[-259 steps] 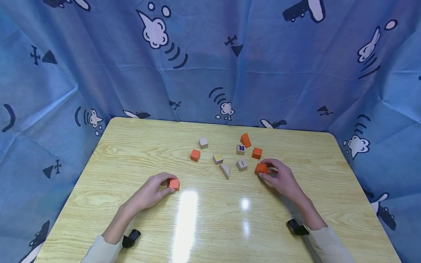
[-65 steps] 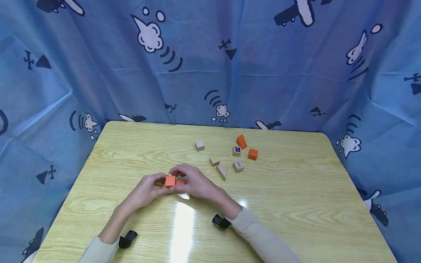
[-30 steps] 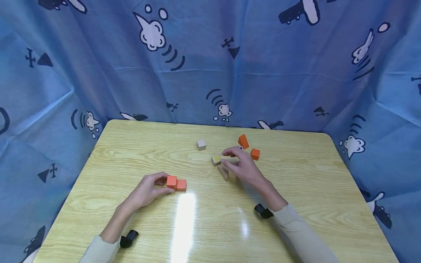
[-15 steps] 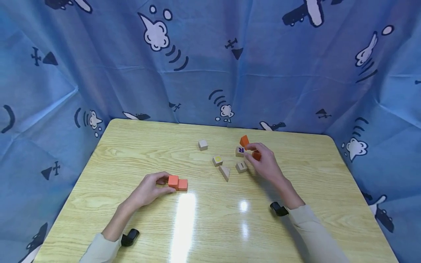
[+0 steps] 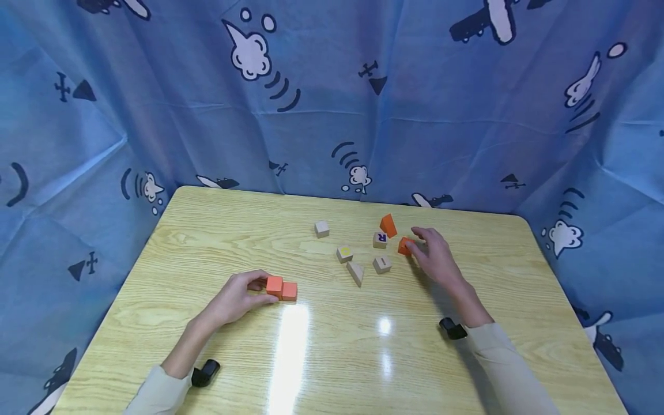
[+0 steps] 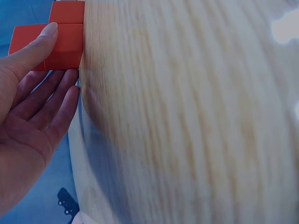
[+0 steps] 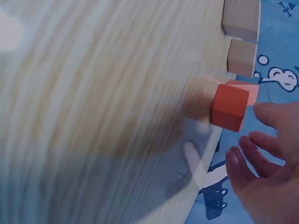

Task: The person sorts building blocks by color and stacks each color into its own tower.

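Observation:
My left hand holds a small stack of orange cubes between thumb and fingers. The upper cube sits on a lower cube, and a third cube stands against the stack's right side. In the left wrist view the thumb lies across the seam between upper and lower cube. My right hand is just right of another orange cube, fingers spread and loosely bent. The right wrist view shows a gap between this cube and the fingers. Behind it an orange wedge partly shows.
Near the right hand are an orange wedge, a cube marked R and a plain-wood cube with a dash. Left of these lie a wooden triangle, a yellow-marked cube and a pale cube. A blue curtain backs the table.
The right hand brought an orange cube to the left hand, came back over the wooden blocks, and has just shifted right off the far orange cube. The left hand now holds a stack.

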The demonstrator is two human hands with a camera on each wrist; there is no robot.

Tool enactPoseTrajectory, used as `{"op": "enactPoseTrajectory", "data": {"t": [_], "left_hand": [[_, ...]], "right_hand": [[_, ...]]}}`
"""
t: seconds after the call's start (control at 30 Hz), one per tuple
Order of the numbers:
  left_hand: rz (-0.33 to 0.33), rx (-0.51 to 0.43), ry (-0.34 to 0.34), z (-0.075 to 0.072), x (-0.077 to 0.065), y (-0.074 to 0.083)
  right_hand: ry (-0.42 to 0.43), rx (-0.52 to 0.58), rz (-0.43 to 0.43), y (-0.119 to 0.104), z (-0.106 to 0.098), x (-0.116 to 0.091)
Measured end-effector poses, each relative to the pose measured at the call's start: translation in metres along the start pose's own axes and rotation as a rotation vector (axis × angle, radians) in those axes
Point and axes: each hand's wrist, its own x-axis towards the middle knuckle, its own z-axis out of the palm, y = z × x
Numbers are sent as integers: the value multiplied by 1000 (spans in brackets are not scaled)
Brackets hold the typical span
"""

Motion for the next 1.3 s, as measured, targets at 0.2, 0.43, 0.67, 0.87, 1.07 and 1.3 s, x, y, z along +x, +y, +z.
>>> {"op": "enactPoseTrajectory", "data": {"t": [0.2,0.43,0.67,0.87,1.07,1.3], "left_hand": [[11,-2,-4,0,0,-1],[12,1,0,0,1,0],[18,3,4,0,1,-1],[24,0,6,0,1,-2],[29,0,14,0,1,-3],[30,-4,14,0,0,-2]], "right_hand": [[-62,-14,42,8,0,0],[-117,14,101,10,0,-1],[-149,78,74,8,-3,-5],[-113,93,20,6,-4,-8],[-89,142,25,-5,-6,-9],[-101,236,14,-27,-6,-11]]}}
